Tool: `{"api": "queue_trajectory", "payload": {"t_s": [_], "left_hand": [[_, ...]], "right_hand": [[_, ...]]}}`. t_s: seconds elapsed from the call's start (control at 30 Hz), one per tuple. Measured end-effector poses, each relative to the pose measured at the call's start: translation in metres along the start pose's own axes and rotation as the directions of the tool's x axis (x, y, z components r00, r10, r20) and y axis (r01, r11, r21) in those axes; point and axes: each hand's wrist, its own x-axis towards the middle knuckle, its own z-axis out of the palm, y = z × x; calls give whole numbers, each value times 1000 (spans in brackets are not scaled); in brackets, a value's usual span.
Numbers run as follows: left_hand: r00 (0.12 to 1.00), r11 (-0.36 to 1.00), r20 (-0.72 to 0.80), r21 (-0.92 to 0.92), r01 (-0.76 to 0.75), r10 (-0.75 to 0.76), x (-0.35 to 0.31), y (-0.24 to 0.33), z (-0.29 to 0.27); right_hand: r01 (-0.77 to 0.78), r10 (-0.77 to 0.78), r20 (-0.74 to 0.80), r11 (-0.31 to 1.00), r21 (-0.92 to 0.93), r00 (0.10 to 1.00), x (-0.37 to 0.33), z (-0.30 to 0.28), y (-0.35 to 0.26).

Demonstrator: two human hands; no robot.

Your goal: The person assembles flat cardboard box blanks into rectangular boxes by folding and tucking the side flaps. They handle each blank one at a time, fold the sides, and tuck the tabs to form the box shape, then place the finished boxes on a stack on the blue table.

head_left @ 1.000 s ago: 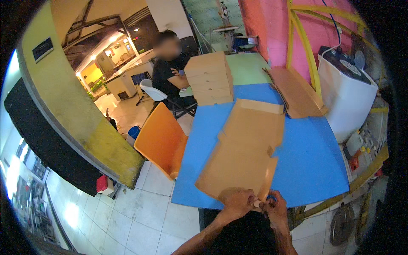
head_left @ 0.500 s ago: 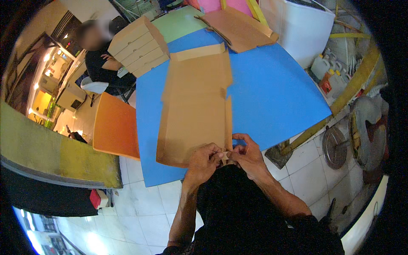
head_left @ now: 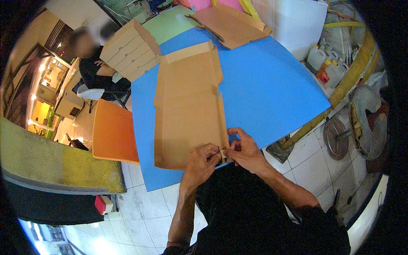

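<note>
Left grip and right grip are pinching close together, fingers bending. Both forearms are angling inward.

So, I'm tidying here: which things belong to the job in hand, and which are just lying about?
In the job:
left hand
right hand
open cardboard box they pinch
blue table beneath
likely stacked boxes and flat cardboard pile

Seemingly lying about:
orange chair
white plastic jug
red-and-white container
</note>
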Motion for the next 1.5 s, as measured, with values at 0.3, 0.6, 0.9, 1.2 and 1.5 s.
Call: {"api": "queue_trajectory", "payload": {"t_s": [0.3, 0.6, 0.9, 1.2, 1.5], "left_hand": [[999, 999, 46, 35, 2, -4, 7, 10, 5], [993, 998, 104, 47, -52, 47, 11, 16, -2], [991, 910, 118, 400, -106, 64, 25, 21, -3], [990, 652, 28, 750, -111, 135, -70, 11, -56], [964, 738, -262, 659, 148, 40, -116, 16, -81]], "right_hand": [[-55, 57, 69, 998, -35, 996, 6, -8, -4], [-89, 76, 159, 993, 75, 984, 2, -11, -11], [-63, 48, 173, 995, 83, 984, 1, -2, -9], [364, -273, 287, 866, -343, 918, -11, -25, -17], [329, -508, 62, 456, -827, 859, -1, -80, -30]]}}
